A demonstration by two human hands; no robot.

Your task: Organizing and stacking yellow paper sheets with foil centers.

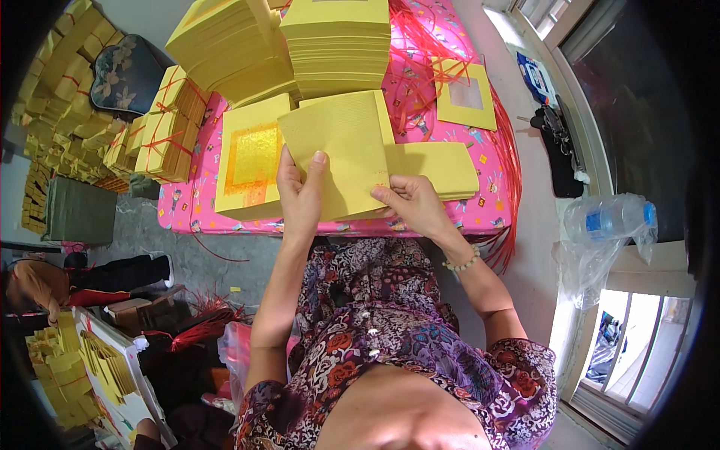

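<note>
My left hand (301,191) and my right hand (414,204) hold a yellow sheaf of paper (337,146) by its lower left and lower right edges. Both thumbs press on its upper face. Beneath it, to the left, lies yellow paper with a shiny gold square (253,159) bordered in orange. A low yellow paper stack (439,166) sits to the right, close to my right hand. Behind stand two tall stacks: one leaning open on the left (232,56) and a squarer one on the right (336,56). Fingers behind the sheaf are hidden.
A pink patterned cloth (187,199) covers the table. Red plastic strips (416,82) trail over its right side, near a yellow sheet with a silver square (463,97). Tied yellow bundles (166,139) are piled left. Another person (37,281) is at lower left. A plastic bottle (616,223) lies right.
</note>
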